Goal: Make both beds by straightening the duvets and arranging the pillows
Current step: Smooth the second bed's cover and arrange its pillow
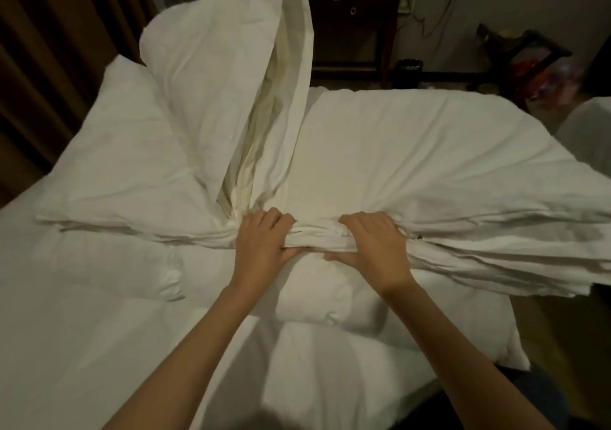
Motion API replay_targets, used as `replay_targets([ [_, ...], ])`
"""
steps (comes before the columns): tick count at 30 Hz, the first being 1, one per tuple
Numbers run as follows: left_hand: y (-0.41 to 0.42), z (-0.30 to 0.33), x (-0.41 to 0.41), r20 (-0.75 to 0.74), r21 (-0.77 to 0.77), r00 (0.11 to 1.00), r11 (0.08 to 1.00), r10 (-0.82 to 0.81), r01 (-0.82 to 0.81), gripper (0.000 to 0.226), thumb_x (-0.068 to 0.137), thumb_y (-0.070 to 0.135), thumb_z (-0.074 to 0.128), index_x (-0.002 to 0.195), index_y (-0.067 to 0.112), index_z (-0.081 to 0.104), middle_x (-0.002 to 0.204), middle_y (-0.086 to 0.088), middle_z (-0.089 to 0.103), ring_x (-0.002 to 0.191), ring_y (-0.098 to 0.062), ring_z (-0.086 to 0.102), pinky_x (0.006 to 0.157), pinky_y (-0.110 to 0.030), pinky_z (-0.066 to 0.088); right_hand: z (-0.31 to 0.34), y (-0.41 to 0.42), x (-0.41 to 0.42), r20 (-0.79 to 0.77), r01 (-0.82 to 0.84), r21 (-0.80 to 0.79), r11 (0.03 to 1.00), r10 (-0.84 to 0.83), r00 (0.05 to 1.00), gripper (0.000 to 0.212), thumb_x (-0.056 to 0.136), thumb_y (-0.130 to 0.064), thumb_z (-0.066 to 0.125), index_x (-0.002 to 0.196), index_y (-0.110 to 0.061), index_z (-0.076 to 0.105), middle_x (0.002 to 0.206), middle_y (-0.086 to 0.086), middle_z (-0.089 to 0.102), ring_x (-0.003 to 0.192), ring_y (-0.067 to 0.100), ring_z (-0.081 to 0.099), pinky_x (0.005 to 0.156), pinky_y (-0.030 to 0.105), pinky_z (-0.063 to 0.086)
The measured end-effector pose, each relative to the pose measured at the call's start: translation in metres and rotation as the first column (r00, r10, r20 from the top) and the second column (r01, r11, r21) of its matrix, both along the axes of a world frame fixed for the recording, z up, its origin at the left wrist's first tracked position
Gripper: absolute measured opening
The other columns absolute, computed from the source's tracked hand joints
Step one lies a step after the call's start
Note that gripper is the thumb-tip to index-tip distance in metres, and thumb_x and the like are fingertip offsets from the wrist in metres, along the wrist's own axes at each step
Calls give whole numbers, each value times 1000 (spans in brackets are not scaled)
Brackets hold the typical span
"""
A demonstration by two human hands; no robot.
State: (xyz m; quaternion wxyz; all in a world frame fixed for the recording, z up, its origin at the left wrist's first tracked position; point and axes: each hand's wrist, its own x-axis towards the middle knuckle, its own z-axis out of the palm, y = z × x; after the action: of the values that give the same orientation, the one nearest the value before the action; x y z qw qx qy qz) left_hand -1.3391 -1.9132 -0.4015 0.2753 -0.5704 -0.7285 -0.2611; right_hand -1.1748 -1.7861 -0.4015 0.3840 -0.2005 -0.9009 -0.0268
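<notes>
A dim hotel-style bedroom: a bed [82, 330] in plain white linen with pillows [109, 151], a dark wooden counter [357, 32] against the far wall, and a small black bin [409, 69] beside it

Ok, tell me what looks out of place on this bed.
The duvet is bunched, not spread: both hands, left hand and right hand, grip its gathered edge mid-bed, and one section stands up in a tall fold. The pillows lie near the person, partly under the bunched edge.
</notes>
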Motion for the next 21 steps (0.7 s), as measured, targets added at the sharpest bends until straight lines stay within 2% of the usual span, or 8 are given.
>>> replay_targets([
  [3,-9,0,5,-44,5,998,999,-39,40,36,85,51,50,83,16,58,75,1,54,73,-14,38,70,-26,25,0,-8,6,-58,-5,71,997,9,998,49,69,-60,62,82,-14,67,72,-1,61,64,23,59,74,27,35],
  [5,-16,5,10,-77,39,995,997,-65,68,33,92,51,44,84,20,52,73,3,52,72,-14,36,70,-25,21,3,-13,10,-83,-36,147,988,49,995,49,77,-60,54,79,-13,68,70,-1,61,62,23,58,70,28,35],
  [9,-25,9,17,-103,98,993,993,-62,73,31,100,48,29,86,24,41,70,3,49,70,-15,35,67,-26,22,8,-23,19,-143,-57,185,981,84,986,44,82,-54,60,77,-10,67,71,2,62,63,22,56,67,32,37],
  [11,-26,-7,14,-91,38,993,997,-70,73,37,97,56,33,86,22,42,72,2,50,71,-16,36,66,-28,24,-6,-25,17,-100,-34,123,992,46,994,41,79,-53,59,77,-13,66,70,0,62,63,21,56,69,30,34],
  [13,-24,-27,8,-30,-96,996,992,-80,77,59,86,74,33,89,18,51,78,2,54,73,-18,42,68,-30,27,-24,-23,13,-44,-43,13,999,43,998,41,79,-54,58,79,-14,66,70,-1,62,63,22,58,70,29,34],
  [15,-19,-38,2,44,-179,997,981,-64,71,75,80,82,26,90,15,58,82,2,57,74,-21,51,69,-30,29,-33,-17,10,-11,-63,-62,996,62,998,45,80,-57,58,82,-14,67,73,0,62,65,23,59,71,31,36],
  [18,-7,-30,-2,132,-184,991,981,-38,62,71,88,74,21,91,16,62,83,2,61,75,-22,56,71,-32,30,-25,-6,5,20,-49,-108,993,51,998,54,76,-66,57,83,-13,69,74,0,65,68,21,59,74,30,37],
  [21,4,-21,2,143,-145,990,989,15,6,66,93,67,23,83,17,65,72,4,63,68,-20,57,66,-31,32,-2,-3,-1,271,81,-235,969,-14,962,59,71,-70,59,101,-20,67,95,-4,66,92,20,61,85,26,28],
])
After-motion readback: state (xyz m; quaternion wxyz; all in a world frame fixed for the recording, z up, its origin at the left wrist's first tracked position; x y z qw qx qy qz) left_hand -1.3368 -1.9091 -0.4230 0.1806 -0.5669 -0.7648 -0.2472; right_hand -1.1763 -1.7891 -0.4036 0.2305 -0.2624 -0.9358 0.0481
